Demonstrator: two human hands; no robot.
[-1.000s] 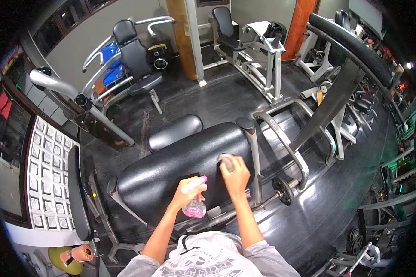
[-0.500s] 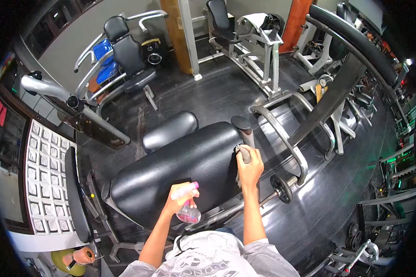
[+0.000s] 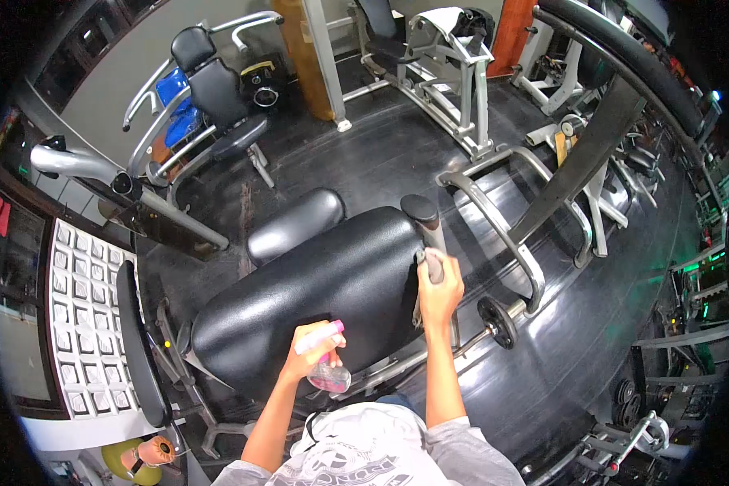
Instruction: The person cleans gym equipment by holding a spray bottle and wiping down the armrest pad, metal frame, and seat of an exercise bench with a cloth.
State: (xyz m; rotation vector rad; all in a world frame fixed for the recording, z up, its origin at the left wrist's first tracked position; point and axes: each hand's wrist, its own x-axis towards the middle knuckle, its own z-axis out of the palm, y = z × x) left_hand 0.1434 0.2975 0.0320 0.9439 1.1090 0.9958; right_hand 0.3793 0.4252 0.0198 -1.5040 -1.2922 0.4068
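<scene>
As the head view shows it, the left hand (image 3: 304, 350) has its fingers curled round the neck of a spray bottle (image 3: 330, 378), which it holds over the near side of the black pad (image 3: 316, 287). The right hand (image 3: 441, 298) is closed, thumb and fingers gripping what looks like a grey cloth (image 3: 434, 267) at the right end of the pad, just beside the post (image 3: 434, 236). Whether the cloth presses on the pad or only skims its edge, I cannot make out. The likeliest trouble, I judge, is at that end: pad and post stand close, so the cloth could snag between them, or the knuckles could knock the metal if the hand swung outward. A loose grip might also let the cloth drop to the floor (image 3: 543, 368). On the left, a careless squeeze could set off the trigger and wet the pad or the other arm; the nozzle's exact aim is hard to read. Should the neck be damp, the bottle could slip and strike the bar (image 3: 397, 369) below. The weight plate (image 3: 496, 322) is near the right forearm, so a wide sweep that way could mean a bump
</scene>
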